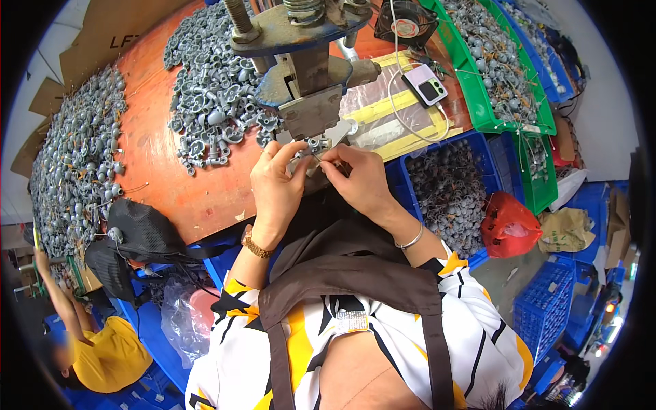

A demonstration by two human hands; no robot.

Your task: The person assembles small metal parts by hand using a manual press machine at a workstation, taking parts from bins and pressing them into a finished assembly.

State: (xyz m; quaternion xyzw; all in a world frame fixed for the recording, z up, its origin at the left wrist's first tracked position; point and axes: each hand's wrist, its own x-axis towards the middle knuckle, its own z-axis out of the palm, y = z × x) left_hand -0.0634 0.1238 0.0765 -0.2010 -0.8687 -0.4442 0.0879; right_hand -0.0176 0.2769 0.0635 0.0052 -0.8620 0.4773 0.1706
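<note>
Left grip (279, 183) holds grey part (317, 145); right grip (361, 181) pinched, contents unclear; cardboard (96, 37) bears lettering (123, 42).

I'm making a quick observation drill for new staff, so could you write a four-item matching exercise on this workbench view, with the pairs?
1. left hand
2. right hand
3. small grey part
4. fan

A. black, on the orange table
B. silver-coloured bangle at its wrist
C. gold-coloured band at its wrist
D. between the two hands, at the fingertips

Pairs: 1-C, 2-B, 3-D, 4-A
</note>
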